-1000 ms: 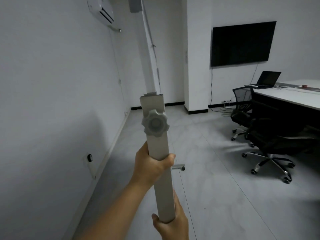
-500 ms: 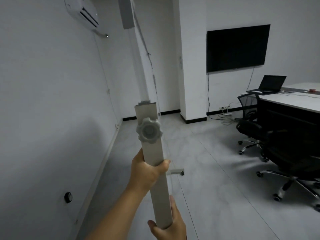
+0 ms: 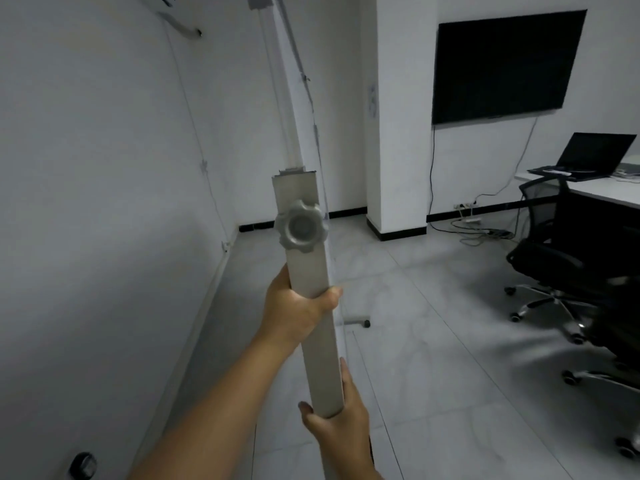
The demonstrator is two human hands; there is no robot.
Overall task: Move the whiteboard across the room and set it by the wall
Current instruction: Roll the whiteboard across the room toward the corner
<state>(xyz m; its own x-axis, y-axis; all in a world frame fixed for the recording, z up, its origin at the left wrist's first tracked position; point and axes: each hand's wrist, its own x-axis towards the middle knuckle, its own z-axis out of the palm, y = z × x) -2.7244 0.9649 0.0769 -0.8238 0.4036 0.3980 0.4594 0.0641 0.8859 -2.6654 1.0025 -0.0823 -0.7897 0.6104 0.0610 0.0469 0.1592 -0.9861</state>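
I see the whiteboard edge-on as a thin upright panel (image 3: 289, 98) rising out of the top of the frame. Its grey stand post (image 3: 311, 306) carries a round locking knob (image 3: 300, 230). My left hand (image 3: 294, 315) is wrapped around the post just below the knob. Lower down, my right hand (image 3: 337, 422) grips the same post. One stand foot with a black caster (image 3: 362, 322) rests on the floor behind the post. The white wall (image 3: 104, 202) runs close along the left side of the stand.
A white column (image 3: 398, 133) stands ahead, with a wall-mounted black screen (image 3: 505, 64) to its right. A desk (image 3: 609, 192) with a laptop (image 3: 595, 155) and black wheeled chairs (image 3: 554, 265) fill the right side. Cables (image 3: 478, 226) lie on the floor. A black round fitting (image 3: 83, 465) sits low on the left wall.
The view has advanced along the left wall: the black wall fitting slid down and left, and the chairs shifted right. Both hands keep the same hold on the post.
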